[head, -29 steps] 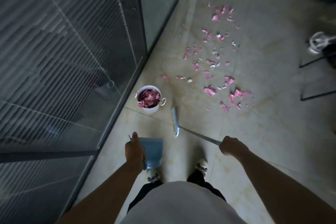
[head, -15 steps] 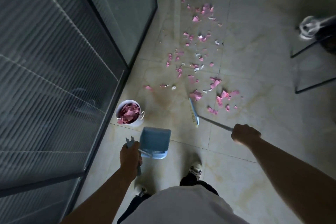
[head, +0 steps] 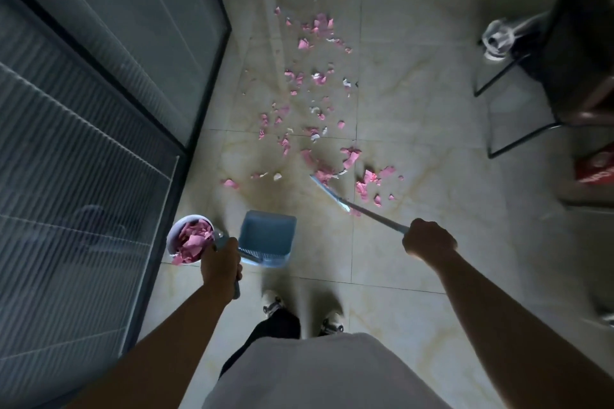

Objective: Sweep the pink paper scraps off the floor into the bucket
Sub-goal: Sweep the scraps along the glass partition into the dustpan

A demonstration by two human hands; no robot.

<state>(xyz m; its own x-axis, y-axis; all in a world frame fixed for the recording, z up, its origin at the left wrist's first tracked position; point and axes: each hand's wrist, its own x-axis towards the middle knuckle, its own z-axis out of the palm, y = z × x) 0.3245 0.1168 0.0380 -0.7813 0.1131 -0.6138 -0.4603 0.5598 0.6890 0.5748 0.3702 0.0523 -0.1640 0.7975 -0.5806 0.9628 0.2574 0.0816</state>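
- The left hand [head: 221, 263], nearest the body, has its fingers wrapped round the upright handle of the blue plastic dustpan [head: 267, 236]. The forearm reaches forward and slightly left. The pan hangs in front of the hand with its open mouth facing forward; whether its lip touches the floor cannot be told.
- The small white round bucket [head: 191, 239] stands just left of that hand, close beside the dark-framed ribbed glass door [head: 83, 159]. It is already part filled with pink paper.
- The right hand [head: 428, 239] is at about the same reach, on the other side of the body. Its fingers are curled tight round the grey metal handle of the flat blue broom [head: 329, 191].
- The broom's long axis runs from the right hand forward and to the left. Its head lies edge-on against the nearest pile.
- The pink paper scraps [head: 319, 116] lie on the glossy beige tiled floor [head: 415, 109] ahead of both hands, in a band whose long axis runs away from the body. The densest clumps sit at and just right of the broom head.
- A judgement: the broom hand is the nearer to the scraps, and the pan is well short of them and to their left. The coming stroke therefore needs to pull back and leftward towards the pan's mouth.
- Further off, a black metal-framed chair [head: 545, 76] stands at the right.
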